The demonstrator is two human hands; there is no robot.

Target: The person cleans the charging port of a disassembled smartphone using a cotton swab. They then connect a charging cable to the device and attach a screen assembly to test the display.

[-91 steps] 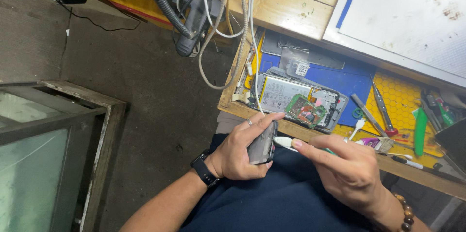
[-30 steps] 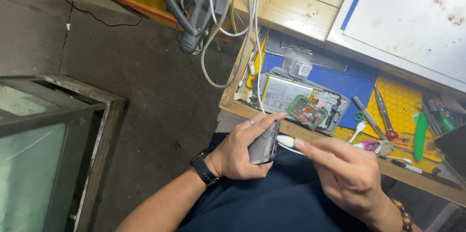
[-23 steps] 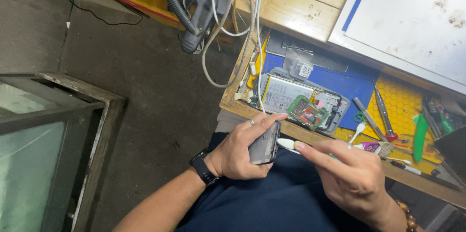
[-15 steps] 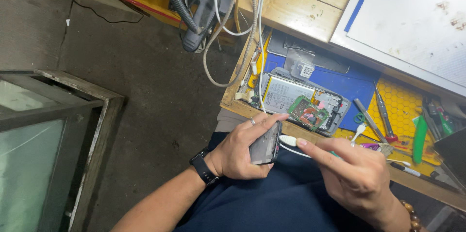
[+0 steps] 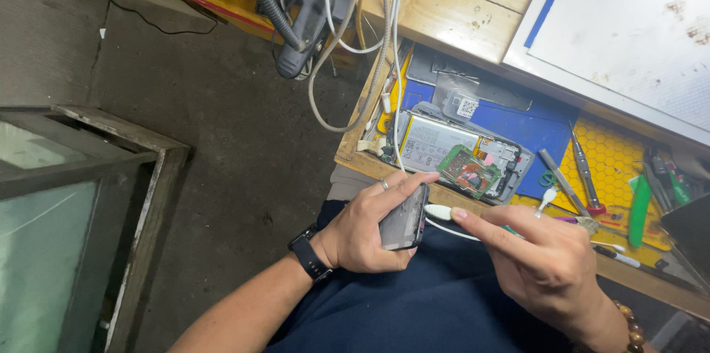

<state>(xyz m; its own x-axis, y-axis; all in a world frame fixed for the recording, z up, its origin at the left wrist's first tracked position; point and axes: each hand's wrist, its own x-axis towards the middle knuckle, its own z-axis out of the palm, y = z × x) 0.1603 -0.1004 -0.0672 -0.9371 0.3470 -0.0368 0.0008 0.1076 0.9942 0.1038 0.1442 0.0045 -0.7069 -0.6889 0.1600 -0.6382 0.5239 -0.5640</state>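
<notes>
Your left hand (image 5: 362,231) wraps the thin, dark, glass-faced phone (image 5: 403,218) over your lap, while your right hand (image 5: 543,268) pinches the white-tipped brush (image 5: 439,212) against its fragile, slippery edge, so hold its sides.

I see a dark, stained concrete floor (image 5: 207,124) on the left. A glass cabinet with a worn metal frame (image 5: 81,198) stands there. Above, a wooden workbench (image 5: 473,5) carries a white board (image 5: 629,20), and cables (image 5: 355,35) hang from its edge.
</notes>
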